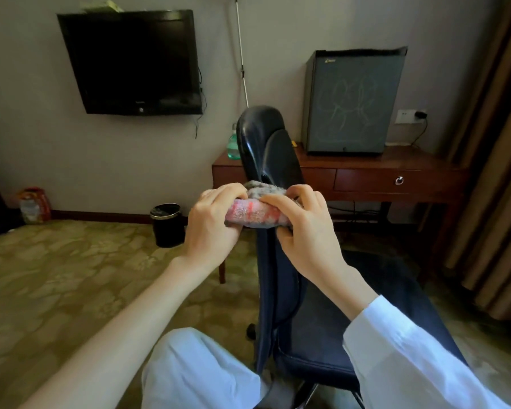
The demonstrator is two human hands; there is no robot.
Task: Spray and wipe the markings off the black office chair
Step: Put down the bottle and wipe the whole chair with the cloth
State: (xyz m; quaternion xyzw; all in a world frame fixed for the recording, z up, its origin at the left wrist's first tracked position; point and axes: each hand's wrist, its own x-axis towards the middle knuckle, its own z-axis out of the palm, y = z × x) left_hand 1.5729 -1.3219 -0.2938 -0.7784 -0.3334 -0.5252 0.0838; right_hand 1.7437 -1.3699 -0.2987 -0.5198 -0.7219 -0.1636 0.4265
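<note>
Black vinyl on the office chair [278, 160] shows no markings from this side-on view, so I cannot tell how much has been cleaned. The chair stands directly in front of the person, its backrest edge-on and its seat running to the right. A bunched cloth [252, 215], pink-striped below and grey above, is held against or just in front of the backrest's edge; contact is hard to confirm. The left hand [213, 225] and right hand [307, 231] each grip one end, fingers curled round the fabric. With no sprayer in either hand, this looks like the wiping stage, or a refolding of the cloth partway through it. Behind the chair a green bottle [233, 146] stands on the wooden desk [366, 175], beside a scribbled-on mini fridge [351, 101].
</note>
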